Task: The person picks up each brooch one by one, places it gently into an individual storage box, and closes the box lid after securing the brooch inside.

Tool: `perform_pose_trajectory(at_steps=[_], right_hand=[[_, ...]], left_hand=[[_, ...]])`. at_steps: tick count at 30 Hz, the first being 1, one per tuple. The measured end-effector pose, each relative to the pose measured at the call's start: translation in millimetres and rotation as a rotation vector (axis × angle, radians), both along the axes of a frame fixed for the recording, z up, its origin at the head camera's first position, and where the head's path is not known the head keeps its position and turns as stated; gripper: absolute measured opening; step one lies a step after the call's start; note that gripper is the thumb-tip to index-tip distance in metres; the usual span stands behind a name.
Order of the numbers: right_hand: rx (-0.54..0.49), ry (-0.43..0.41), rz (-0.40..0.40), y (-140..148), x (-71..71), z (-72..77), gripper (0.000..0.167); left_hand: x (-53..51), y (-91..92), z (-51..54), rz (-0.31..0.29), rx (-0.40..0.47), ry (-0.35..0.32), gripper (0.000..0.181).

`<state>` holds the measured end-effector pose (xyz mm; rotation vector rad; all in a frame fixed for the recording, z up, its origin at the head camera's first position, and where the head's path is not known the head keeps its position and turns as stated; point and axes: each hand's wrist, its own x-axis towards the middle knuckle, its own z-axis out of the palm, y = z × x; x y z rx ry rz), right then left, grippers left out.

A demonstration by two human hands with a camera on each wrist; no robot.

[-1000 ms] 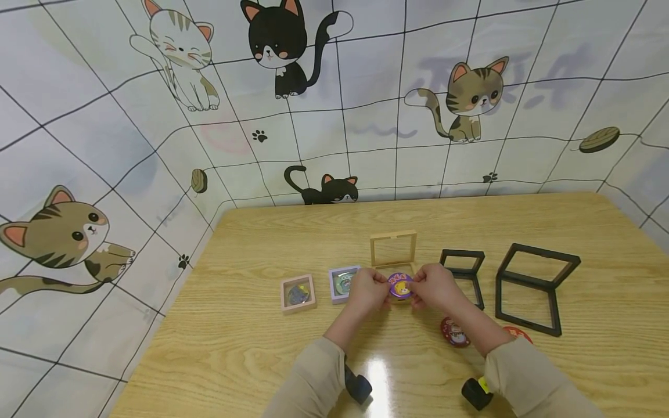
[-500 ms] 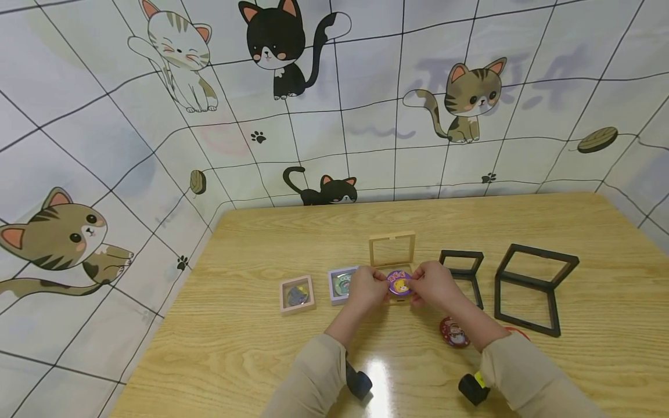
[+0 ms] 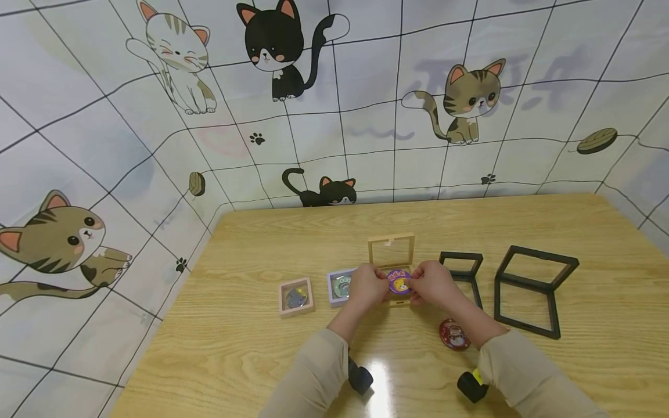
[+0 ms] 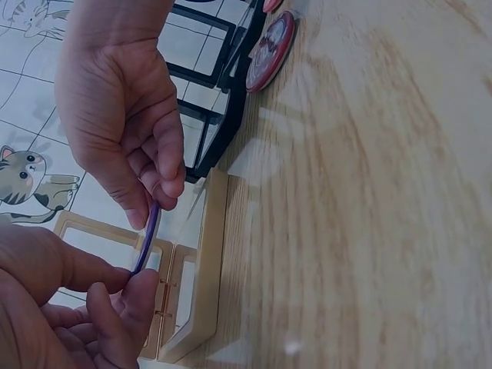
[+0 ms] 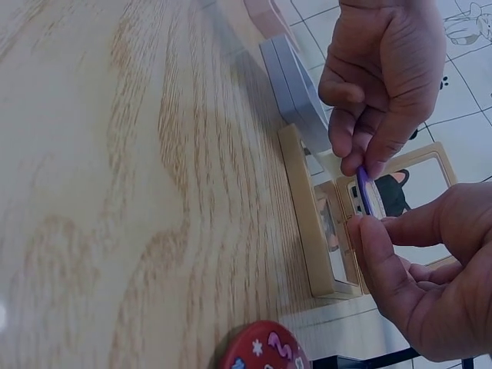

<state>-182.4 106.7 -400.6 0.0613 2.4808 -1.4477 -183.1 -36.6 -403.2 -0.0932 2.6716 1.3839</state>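
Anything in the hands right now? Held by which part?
Yes: a purple round badge, pinched at opposite edges, left hand on its left, right hand on its right.

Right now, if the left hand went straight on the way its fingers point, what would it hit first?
Likely the right hand, pinching the opposite edge of the purple badge that the left hand holds. Depth is hard to judge, so exact contact is uncertain.
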Motion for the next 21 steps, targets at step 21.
perform_pose_trajectory(at_steps=[21], right_hand=[[0.041, 0.013, 0.027, -4.3, -6.7, -8.7, 0.014]], left_hand=[[-6.3, 0.8, 0.4, -0.045, -0.233, 0.019, 0.036]])
